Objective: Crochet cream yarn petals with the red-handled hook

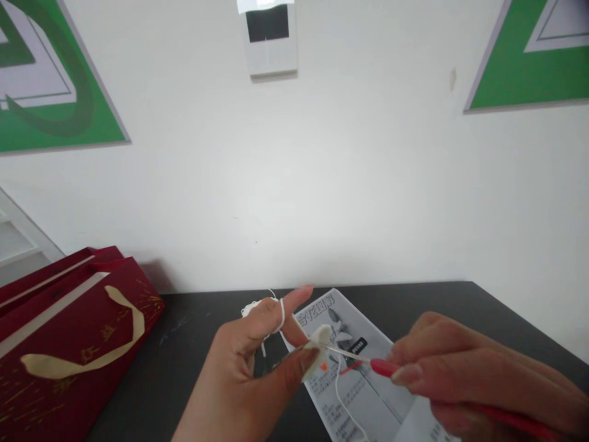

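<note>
My left hand (257, 362) pinches a small piece of white crochet work (322, 336) between thumb and fingers. White yarn (282, 315) loops around its raised index finger, and a loose strand hangs down from the piece. In my right hand (464, 368) is a crochet hook (384, 368) with a red handle and a thin metal shaft. The hook's tip meets the white piece at my left fingertips; whether it passes through a stitch is too small to tell. Behind my left hand, partly hidden, lies more white yarn (251, 307).
Under my hands a printed sheet (363, 325) with a flower picture lies on the dark table (193, 344). Red gift bags (92, 331) with a cream ribbon stand at the left. A white wall (294, 202) rises behind the table, with green-framed pictures on it.
</note>
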The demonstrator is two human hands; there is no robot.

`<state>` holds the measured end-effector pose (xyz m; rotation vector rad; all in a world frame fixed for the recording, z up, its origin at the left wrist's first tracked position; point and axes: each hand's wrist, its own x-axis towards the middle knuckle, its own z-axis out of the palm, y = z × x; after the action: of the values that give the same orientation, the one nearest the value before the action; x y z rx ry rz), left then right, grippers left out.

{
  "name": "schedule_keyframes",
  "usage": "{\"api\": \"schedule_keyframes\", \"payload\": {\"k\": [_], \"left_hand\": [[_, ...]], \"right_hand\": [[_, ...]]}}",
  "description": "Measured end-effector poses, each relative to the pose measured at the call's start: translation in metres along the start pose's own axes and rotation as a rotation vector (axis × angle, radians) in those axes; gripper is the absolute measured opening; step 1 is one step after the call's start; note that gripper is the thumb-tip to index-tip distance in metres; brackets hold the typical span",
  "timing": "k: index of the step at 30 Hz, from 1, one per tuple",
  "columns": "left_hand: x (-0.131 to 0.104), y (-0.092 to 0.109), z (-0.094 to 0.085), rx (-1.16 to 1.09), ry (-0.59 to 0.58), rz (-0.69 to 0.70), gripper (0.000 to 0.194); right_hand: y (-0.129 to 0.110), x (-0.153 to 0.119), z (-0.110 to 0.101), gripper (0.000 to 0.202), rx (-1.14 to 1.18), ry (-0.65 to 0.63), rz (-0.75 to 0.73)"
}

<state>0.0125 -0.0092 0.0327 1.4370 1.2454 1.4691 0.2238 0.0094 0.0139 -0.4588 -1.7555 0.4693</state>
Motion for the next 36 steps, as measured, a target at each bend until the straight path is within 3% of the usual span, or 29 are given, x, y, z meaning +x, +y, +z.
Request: {"api": "schedule_keyframes", "payload": {"k": [4, 8, 16, 20, 27, 32, 36], "left_hand": [[0.001, 0.003, 0.000, 0.007, -0.084, -0.059, 0.012], [0.000, 0.003, -0.001, 0.076, -0.129, -0.074, 0.022], [0.001, -0.004, 0.010, 0.042, -0.106, -0.035, 0.020], [0.003, -0.010, 0.014, -0.007, -0.060, 0.000, 0.033], [0.006, -0.019, 0.017, -0.201, -0.021, -0.038, 0.036], [0.001, -0.026, 0.016, 0.016, 0.117, 0.147, 0.039], [-0.002, -0.028, 0.021, 0.159, 0.225, 0.188, 0.042]], "right_hand": [[-0.003, 0.000, -0.003, 0.012, 0.079, 0.021, 0.097], [-0.003, 0.004, -0.006, 0.008, 0.198, 0.066, 0.179], [0.024, 0.027, 0.002, 0.016, 0.760, 0.029, 0.671], [0.032, 0.027, 0.014, 0.019, 0.883, 0.079, 0.822], [0.023, 0.025, 0.030, 0.017, 0.872, 0.202, 0.745], [0.022, 0.023, 0.038, 0.013, 0.814, 0.287, 0.626], [0.020, 0.015, 0.044, 0.010, 0.633, 0.359, 0.466]]}}
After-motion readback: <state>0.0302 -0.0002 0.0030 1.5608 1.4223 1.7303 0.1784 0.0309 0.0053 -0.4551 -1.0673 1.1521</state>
